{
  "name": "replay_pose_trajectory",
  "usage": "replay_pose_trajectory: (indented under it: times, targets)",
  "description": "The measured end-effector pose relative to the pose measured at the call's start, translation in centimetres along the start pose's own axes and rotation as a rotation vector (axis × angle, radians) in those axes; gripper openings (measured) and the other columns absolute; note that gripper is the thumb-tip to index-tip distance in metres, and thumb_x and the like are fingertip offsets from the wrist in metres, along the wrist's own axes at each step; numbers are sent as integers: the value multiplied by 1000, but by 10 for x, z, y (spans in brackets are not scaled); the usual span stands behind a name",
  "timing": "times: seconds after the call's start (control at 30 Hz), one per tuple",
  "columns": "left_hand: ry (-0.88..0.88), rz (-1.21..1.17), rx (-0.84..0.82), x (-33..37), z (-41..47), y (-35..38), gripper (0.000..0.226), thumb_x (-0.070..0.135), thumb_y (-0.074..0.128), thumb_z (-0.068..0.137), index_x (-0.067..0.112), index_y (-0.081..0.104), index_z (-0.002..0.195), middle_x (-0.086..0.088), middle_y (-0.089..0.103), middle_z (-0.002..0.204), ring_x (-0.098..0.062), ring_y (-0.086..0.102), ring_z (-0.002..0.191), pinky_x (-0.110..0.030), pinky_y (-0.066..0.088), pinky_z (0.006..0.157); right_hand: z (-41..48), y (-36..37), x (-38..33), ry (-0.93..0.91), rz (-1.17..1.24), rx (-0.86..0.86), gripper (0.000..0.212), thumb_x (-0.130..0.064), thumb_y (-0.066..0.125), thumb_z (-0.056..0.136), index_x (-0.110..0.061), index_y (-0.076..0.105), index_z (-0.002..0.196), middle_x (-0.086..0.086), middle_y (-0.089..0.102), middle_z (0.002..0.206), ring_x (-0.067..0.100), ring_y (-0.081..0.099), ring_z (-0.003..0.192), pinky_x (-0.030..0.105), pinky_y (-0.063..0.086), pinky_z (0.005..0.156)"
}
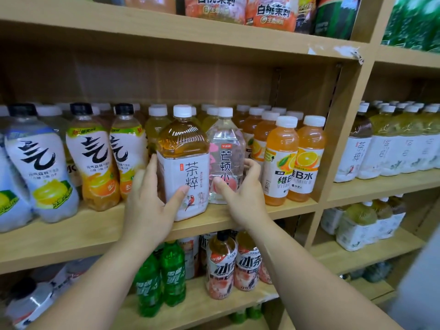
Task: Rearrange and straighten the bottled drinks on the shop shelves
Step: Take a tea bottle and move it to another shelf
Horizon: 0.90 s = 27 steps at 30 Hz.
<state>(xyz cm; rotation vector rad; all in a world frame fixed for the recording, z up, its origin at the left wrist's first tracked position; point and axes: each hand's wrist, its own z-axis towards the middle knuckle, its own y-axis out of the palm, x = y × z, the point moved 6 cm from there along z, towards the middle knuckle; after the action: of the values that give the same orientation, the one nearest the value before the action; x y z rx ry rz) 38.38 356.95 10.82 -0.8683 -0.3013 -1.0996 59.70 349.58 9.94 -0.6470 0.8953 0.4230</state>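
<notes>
An amber tea bottle (183, 160) with a white label and white cap stands at the front edge of the middle shelf (71, 232). My left hand (150, 206) wraps its lower part, thumb across the label front. Right beside it stands a clear bottle with a pink peach label (226, 148). My right hand (240, 191) cups that bottle's lower right side, thumb on the label. Both bottles are upright and touch each other.
Left of them stand sparkling-water bottles with black caps (92, 158). To the right are orange vitamin drinks (281, 163). Rows of white-capped bottles fill the back. Green soda bottles (171, 272) and iced tea bottles (221, 265) sit on the lower shelf. A neighbouring bay (381, 184) holds more tea.
</notes>
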Motion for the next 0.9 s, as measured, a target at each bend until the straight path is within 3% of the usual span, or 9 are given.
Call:
replay_pose_trajectory:
  times: [0.07, 0.13, 0.2, 0.37, 0.6, 0.7, 0.9]
  targets:
    - [-17, -12, 14, 1, -2, -2, 91, 46, 74, 84, 22, 28, 159, -2, 50, 135, -17, 47, 125, -35, 41, 101, -3, -1, 0, -12, -26, 9, 88, -47, 77, 85, -27, 23, 152, -9, 45, 148, 10, 49, 132, 36, 45, 112]
    - [-34, -37, 47, 3, -3, -5, 92, 42, 79, 80, 22, 32, 157, 0, 49, 137, -16, 47, 125, -34, 41, 102, -7, -1, 0, -22, -83, 5, 100, -51, 73, 87, -27, 10, 161, -3, 29, 162, 14, 30, 149, 36, 32, 120]
    - [-41, -63, 64, 3, -2, -7, 91, 39, 81, 79, 24, 35, 156, 1, 48, 139, -16, 47, 127, -34, 41, 104, -10, -2, -1, -28, -139, 15, 104, -54, 72, 88, -25, 5, 163, 1, 21, 164, 18, 20, 153, 34, 24, 120]
    - [-70, -195, 36, -2, -3, -4, 91, 41, 82, 76, 35, 33, 153, 8, 56, 144, -13, 55, 129, -45, 51, 105, -14, -9, -4, -50, -106, 80, 97, -53, 81, 79, -25, 28, 156, -3, 37, 149, 12, 35, 140, 29, 32, 116]
    - [-37, -211, -14, -2, -3, -1, 91, 48, 74, 82, 35, 24, 156, 9, 53, 149, -15, 51, 135, -50, 48, 108, -13, -4, -6, -44, 30, 50, 87, -43, 84, 79, -30, 29, 146, -12, 54, 139, 7, 57, 125, 39, 52, 106]
    - [-35, -226, -10, -5, -3, -2, 89, 48, 74, 84, 34, 25, 156, 9, 51, 150, -15, 50, 137, -52, 47, 108, -25, -7, -10, -65, 97, 79, 84, -46, 81, 80, -35, 30, 146, -15, 53, 140, 6, 54, 129, 40, 50, 108]
    - [-41, -346, 58, 11, -26, -8, 84, 51, 72, 80, 38, 31, 153, 9, 54, 145, -15, 52, 133, -54, 46, 107, -66, -41, -11, -61, 220, 46, 88, -63, 69, 82, -50, 17, 152, -19, 33, 160, 7, 36, 147, 45, 36, 120]
